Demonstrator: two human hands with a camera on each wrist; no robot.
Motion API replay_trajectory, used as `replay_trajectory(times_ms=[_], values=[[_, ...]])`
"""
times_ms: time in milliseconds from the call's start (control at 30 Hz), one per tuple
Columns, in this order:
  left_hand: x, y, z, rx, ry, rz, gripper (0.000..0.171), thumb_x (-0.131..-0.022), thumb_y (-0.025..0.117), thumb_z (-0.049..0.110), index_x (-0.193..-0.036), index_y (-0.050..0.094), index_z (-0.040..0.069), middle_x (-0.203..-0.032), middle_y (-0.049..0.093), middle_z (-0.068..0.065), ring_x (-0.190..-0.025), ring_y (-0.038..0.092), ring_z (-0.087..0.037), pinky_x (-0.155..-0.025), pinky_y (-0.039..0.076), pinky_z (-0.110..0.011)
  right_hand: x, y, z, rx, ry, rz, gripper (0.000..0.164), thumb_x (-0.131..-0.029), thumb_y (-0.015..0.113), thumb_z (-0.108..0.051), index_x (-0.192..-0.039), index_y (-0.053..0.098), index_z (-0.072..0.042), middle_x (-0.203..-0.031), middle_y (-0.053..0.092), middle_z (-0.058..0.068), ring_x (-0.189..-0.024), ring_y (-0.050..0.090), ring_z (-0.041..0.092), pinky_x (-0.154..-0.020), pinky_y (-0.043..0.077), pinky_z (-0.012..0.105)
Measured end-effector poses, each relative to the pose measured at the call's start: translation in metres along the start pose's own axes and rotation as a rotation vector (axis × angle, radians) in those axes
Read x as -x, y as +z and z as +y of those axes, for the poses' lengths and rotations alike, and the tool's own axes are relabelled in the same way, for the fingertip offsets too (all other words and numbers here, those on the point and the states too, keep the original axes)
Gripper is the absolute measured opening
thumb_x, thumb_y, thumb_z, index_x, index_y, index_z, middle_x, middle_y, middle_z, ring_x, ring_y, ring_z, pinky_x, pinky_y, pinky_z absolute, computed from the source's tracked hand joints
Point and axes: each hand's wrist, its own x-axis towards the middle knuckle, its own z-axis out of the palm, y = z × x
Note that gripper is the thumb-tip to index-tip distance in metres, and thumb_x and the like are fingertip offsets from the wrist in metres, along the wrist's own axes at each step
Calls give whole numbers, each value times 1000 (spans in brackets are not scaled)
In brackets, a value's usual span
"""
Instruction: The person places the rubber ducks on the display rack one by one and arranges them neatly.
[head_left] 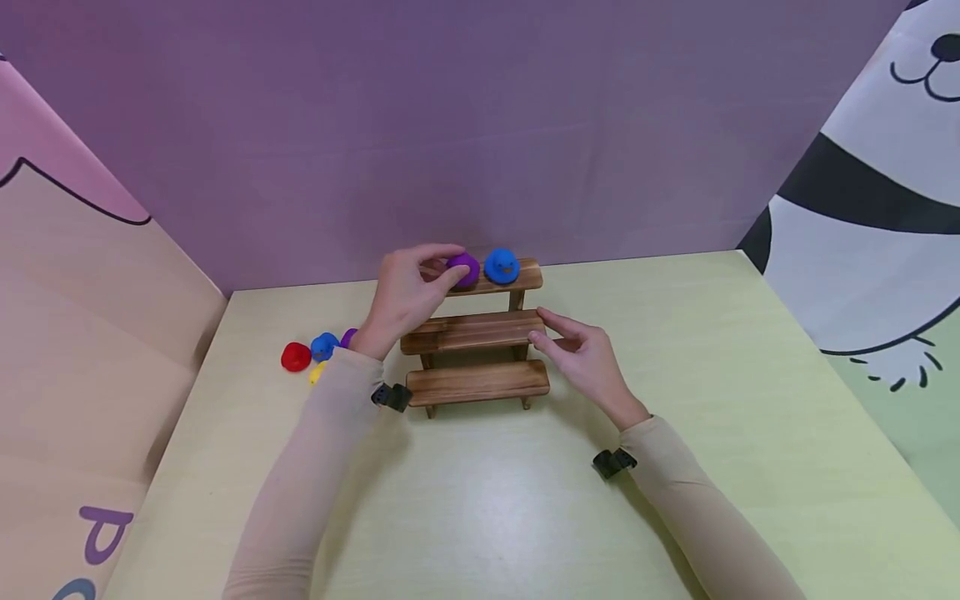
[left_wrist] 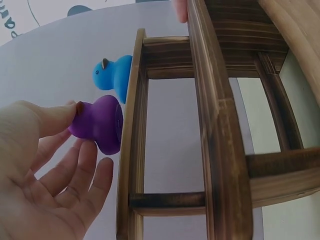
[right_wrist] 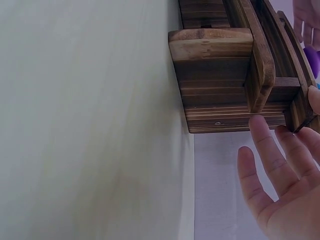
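The person's left hand (head_left: pixel 408 287) pinches a purple duck (head_left: pixel 465 268) between thumb and fingers at the top step of a wooden stand (head_left: pixel 477 382), just beside a blue duck (head_left: pixel 502 267) sitting there. The right hand (head_left: pixel 588 360) holds the right end of the middle step, thumb and fingertips against it. On the counter (head_left: pixel 690 350), left of the stand, lie red (head_left: pixel 296 357), blue (head_left: pixel 324 346), yellow (head_left: pixel 317 374) and purple toys (head_left: pixel 348 337), the last two partly hidden by the left arm.

Glare on tabletop (head_left: pixel 502 508) (soft-edged); faint shadows; wrist views dimmer.
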Motion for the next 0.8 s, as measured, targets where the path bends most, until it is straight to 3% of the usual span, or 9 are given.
replay_trajectory(times_ms=[167, 367, 500, 667, 800], values=[[-2, 4, 1, -58, 0, -10, 32, -100, 77, 23, -130, 78, 13, -113, 79, -11, -98, 77, -25, -88, 64, -41, -1, 2, 1, 6, 0, 2, 50, -100, 77, -28, -146, 66, -12, -146, 67, 15, -91, 78, -1, -87, 56, 11], [-4, 6, 0, -81, -15, -32, 33, -102, 74, 24, -133, 75, 13, -115, 78, -11, -101, 77, -26, -90, 63, -41, -2, 2, 2, 1, -6, 8, 50, -101, 77, -27, -146, 66, -11, -145, 67, 16, -98, 81, 25, -84, 57, 11], [-5, 6, 0, -65, -21, -43, 33, -103, 73, 24, -134, 75, 13, -115, 78, -10, -102, 76, -26, -91, 63, -41, -1, 1, 2, -1, -1, 10, 49, -101, 77, -27, -146, 66, -11, -145, 67, 16, -100, 80, 32, -83, 57, 11], [-4, 8, 0, -49, -9, -43, 33, -103, 73, 23, -134, 74, 13, -115, 78, -10, -102, 77, -26, -91, 63, -41, -1, -1, 1, 6, 3, 13, 49, -101, 77, -28, -146, 67, -12, -145, 67, 15, -99, 81, 28, -83, 57, 12], [-4, 8, 0, -48, -4, -47, 33, -103, 73, 24, -134, 74, 13, -112, 78, -9, -100, 76, -25, -90, 62, -40, -1, -2, 1, 20, 1, 16, 49, -100, 77, -29, -145, 67, -12, -144, 68, 15, -95, 81, 14, -83, 58, 12]])
